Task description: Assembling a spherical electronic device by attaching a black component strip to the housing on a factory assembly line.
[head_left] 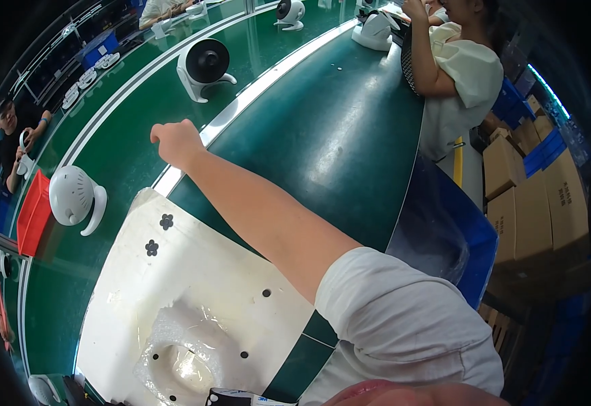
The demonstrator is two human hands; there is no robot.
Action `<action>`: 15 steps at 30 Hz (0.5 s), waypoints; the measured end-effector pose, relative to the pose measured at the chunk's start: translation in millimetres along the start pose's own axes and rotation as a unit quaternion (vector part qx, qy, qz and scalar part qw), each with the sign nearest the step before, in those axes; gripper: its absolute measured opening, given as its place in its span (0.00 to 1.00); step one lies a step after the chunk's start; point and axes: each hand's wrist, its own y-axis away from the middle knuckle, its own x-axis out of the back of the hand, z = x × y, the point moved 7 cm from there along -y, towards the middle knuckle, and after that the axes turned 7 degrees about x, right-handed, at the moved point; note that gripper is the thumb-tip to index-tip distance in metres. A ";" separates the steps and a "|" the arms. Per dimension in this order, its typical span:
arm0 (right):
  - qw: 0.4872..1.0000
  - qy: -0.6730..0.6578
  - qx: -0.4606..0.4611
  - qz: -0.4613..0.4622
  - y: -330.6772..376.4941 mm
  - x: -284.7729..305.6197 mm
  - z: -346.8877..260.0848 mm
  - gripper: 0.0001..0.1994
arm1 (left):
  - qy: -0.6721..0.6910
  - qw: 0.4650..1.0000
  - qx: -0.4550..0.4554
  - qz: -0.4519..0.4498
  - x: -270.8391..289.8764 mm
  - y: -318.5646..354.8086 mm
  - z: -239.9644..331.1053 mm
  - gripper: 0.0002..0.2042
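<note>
My right arm stretches from the lower right across the bench. My right hand [177,143] is over the inner edge of the green conveyor belt [129,159], seen from its back, with its fingers curled in and nothing visible in them. Just beyond it stands a white round-headed device [204,64] with a black disc front and a curved stand, apart from the hand. A similar white device [75,196], turned to show its slotted back, stands farther left on the belt. My left hand is out of view.
A white board [201,271] carries a translucent, hollowed pad [194,338] and black flower-shaped pieces. A red bin [33,213] stands at the left. A co-worker [451,74] sits at the far right, near a blue bin [458,230] and stacked cartons [539,210]. Another person [21,135] is across the belt.
</note>
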 end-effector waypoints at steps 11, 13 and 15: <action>1.000 -0.024 -0.010 0.000 -0.8 -10.4 -6.8 0.12 | 0.011 0.999 -0.037 0.012 4.1 6.2 -8.4 0.32; 1.000 -0.023 -0.012 -0.001 -0.4 -13.2 -12.2 0.12 | 0.014 0.999 -0.040 0.013 5.1 10.8 -9.9 0.32; 1.000 -0.023 -0.016 0.002 -1.3 -14.0 -14.8 0.13 | 0.014 0.999 -0.050 0.006 5.7 17.4 -13.5 0.31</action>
